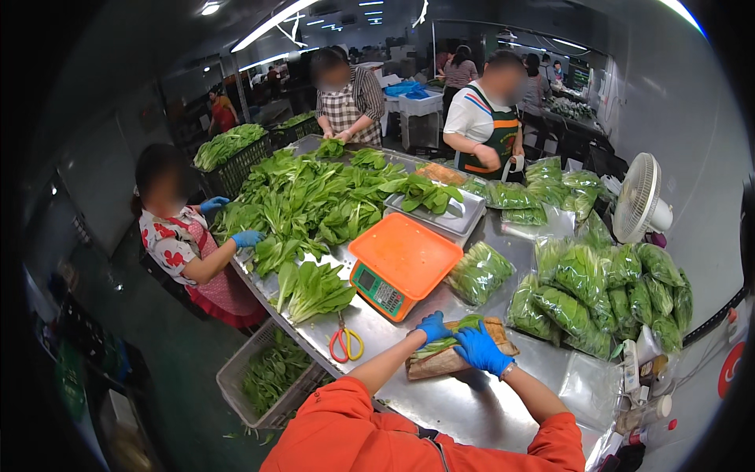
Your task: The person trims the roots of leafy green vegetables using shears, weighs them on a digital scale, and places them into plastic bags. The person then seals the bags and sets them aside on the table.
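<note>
Both my hands wear blue gloves and work at a bundle of leafy greens (438, 347) on a brown, worn, board-like piece (435, 365) at the table's near side. My left hand (433, 327) is closed on the far left of the bundle. My right hand (483, 350) grips its right part, fingers bent over the leaves. The fingertips are partly hidden among the greens. Just beyond my hands stands an orange weighing scale (406, 256) with nothing on its pan. Red-and-yellow-handled scissors (346, 344) lie left of my left hand, below loose greens (313, 290).
Bagged greens (586, 287) are stacked at the right near a white fan (641, 198). A large heap of greens (314, 193) covers the left of the metal table (377, 346). A crate (236, 377) stands below the left edge. Three co-workers stand around the table.
</note>
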Available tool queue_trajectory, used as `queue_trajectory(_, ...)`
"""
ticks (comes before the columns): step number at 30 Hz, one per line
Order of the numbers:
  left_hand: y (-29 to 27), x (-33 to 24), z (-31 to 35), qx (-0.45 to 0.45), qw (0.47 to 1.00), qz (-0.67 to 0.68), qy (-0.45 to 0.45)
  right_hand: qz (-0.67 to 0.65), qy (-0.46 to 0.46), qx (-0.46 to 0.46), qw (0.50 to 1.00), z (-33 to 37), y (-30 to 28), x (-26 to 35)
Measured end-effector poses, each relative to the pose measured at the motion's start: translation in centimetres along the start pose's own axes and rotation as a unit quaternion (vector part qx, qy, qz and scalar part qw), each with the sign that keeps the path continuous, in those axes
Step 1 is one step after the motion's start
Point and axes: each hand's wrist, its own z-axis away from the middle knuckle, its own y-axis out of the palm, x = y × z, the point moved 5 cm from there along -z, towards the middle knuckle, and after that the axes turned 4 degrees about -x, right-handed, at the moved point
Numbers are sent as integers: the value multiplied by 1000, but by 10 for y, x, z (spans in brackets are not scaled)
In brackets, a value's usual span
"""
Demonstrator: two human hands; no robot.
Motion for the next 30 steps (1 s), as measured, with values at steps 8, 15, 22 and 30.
queue_trajectory(8, 1, 0, -22, 68, 998, -5, 6, 14, 34, -56, 998, 24, 1, 8)
queue_trajectory(15, -10, -16, -6, 102, 986, 84, 104, -9, 79, -97, 992, 33, -3, 14)
queue_trajectory(22, -2, -30, 66, 204, 938, -67, 272, -47, 143, -117, 982, 49, 17, 18)
queue_trajectory(30, 12, -16, 79, 131, 959, -98, 233, -56, 145, -106, 982, 46, 25, 21)
